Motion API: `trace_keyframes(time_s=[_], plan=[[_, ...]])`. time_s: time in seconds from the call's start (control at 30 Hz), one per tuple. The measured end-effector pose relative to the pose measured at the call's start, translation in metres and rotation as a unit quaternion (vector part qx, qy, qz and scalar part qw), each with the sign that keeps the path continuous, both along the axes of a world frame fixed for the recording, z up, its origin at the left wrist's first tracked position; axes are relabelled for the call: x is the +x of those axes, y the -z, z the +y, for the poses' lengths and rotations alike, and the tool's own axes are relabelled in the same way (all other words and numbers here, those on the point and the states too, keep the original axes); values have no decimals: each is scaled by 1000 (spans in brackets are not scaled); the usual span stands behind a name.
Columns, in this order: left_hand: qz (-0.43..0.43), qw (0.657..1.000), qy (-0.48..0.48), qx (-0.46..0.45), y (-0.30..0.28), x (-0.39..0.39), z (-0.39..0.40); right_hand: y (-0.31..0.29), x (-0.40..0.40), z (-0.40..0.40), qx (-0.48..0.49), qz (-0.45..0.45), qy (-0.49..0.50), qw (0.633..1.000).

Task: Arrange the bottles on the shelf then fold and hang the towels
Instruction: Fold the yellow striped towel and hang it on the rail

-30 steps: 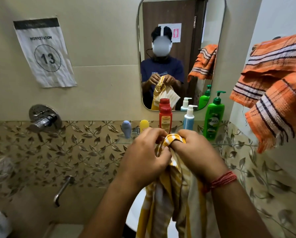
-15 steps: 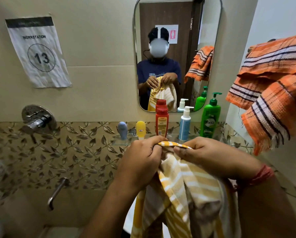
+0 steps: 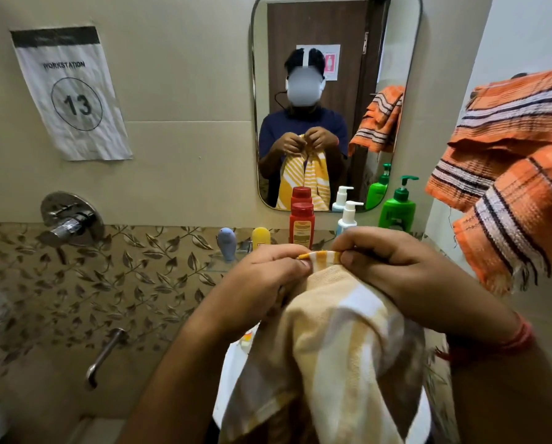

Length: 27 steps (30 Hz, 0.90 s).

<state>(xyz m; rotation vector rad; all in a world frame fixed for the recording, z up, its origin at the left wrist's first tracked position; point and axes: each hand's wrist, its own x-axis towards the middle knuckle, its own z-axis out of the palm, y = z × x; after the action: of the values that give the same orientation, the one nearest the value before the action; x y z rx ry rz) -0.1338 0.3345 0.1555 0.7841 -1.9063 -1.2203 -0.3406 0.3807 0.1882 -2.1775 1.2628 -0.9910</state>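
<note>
Grip: the left hand [image 3: 262, 283] and the right hand [image 3: 393, 270] each pinch the top edge of the yellow-and-white striped towel [image 3: 335, 341], thumbs pressed against curled fingers, a short stretch of hem taut between them.
Towel in hand: it hangs down from the two pinches in front of the person, near the camera, bunched and draped over the right forearm side; its lower end runs out of view.
Shelf: just beyond the knuckles, a glass shelf [image 3: 217, 267] on the far wall, under the mirror [image 3: 335, 100].
Bottles: standing in a row on that shelf, left to right: a small blue bottle [image 3: 226, 243], a small yellow bottle [image 3: 261, 238], a red bottle [image 3: 301, 225], a white pump bottle [image 3: 348, 216] and a green pump bottle [image 3: 397, 208]; all upright, the hands hiding their bases.
Other towel: an orange striped towel [image 3: 508, 174] hangs on the right wall, well apart from the hands, its fringed end dangling.
Far left: a chrome tap valve [image 3: 71, 219] on the wall, a spout [image 3: 105, 357] lower down, and a paper sign [image 3: 71, 91] reading WORKSTATION 13.
Mirror: shows the person holding the striped towel up at chest height.
</note>
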Motion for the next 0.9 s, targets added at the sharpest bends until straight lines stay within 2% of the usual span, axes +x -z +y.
trace_keyframes(time_s=[0.03, 0.13, 0.27, 0.37, 0.47, 0.6, 0.7, 0.77, 0.8, 0.87, 0.9], plan=[[-23, 999, -22, -17, 3, -2, -1, 0, 0, -2, 2, -7, 12, 1000], [-72, 983, -120, -121, 13, -10, -6, 2, 0, -10, -35, 53, 80, 995], [-65, 963, -187, -185, 19, -20, -8, 5, 4, -15, -38, 58, 79, 994], [-24, 960, -190, -206, 18, -22, -8, 9, 6, -20, -3, -46, 44, 998], [-16, 968, -155, -197, 19, -22, -7, 10, 9, -21, 0, -181, 19, 983], [-12, 983, -81, -162, 29, -16, -11, -3, 2, -18, 21, -359, -2, 933], [-55, 983, -105, -139, 40, -6, -20, -16, -14, -14, -14, -440, 8, 898], [-34, 983, -141, -113, 44, -1, -23, -21, -24, -11, -32, -401, 27, 915], [-9, 984, -145, -104, 42, 0, -23, -22, -26, -10, -36, -345, 35, 937], [34, 986, -118, -110, 30, -3, -19, -21, -24, -9, -40, -164, 42, 985], [44, 986, -93, -134, 20, -6, -18, -19, -18, -11, -29, -60, 44, 997]])
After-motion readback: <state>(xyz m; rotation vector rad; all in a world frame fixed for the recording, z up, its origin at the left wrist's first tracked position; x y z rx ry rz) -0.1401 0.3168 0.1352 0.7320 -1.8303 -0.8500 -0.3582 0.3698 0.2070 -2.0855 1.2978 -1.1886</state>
